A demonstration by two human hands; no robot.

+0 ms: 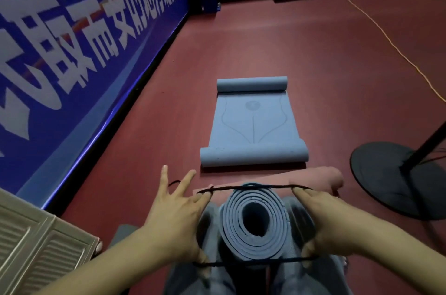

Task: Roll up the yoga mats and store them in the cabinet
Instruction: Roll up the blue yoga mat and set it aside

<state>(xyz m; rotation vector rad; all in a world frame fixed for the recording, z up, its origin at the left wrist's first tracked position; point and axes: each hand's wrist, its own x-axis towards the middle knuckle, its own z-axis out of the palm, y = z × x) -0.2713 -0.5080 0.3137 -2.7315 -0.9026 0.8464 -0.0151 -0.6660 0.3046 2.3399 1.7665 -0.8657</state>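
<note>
A rolled mat (pixel 254 224) is standing on end between 2 hands. The left hand (pixel 176 217) and right hand (pixel 323 222) are each hooking fingers through a black cord (pixel 253 187), stretching it around the roll. A second mat (pixel 253 123) is lying farther away on the floor (pixel 313 53).

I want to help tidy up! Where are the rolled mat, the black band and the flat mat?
rolled mat (pixel 253 224): head view, spiral end.
black band (pixel 251 187): head view, far strand.
flat mat (pixel 253 125): head view, printed middle.
</note>
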